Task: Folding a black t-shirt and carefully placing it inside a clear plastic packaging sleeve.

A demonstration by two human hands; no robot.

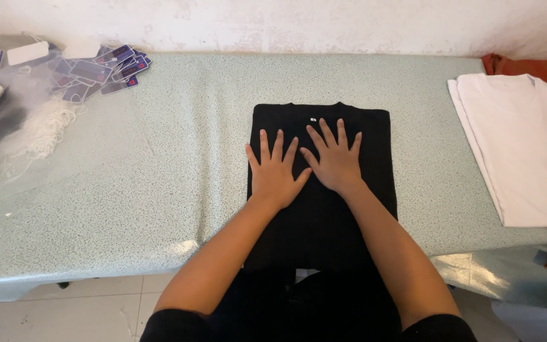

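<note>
Two hands: left hand [275, 174] and right hand [335, 161], fingers spread, flat
Under them: black shirt [375, 145], folded
Table [159, 177]: white cloth [520, 145] far right

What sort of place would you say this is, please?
Probably a small garment packing workshop: a folded black shirt under both hands, a stack of white cloth, and hang tags with string.

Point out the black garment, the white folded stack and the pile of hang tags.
black garment [375, 136], head view, upper right panel.
white folded stack [520, 145], head view, top sheet's middle.
hang tags [96, 71], head view, pile's centre.
</note>
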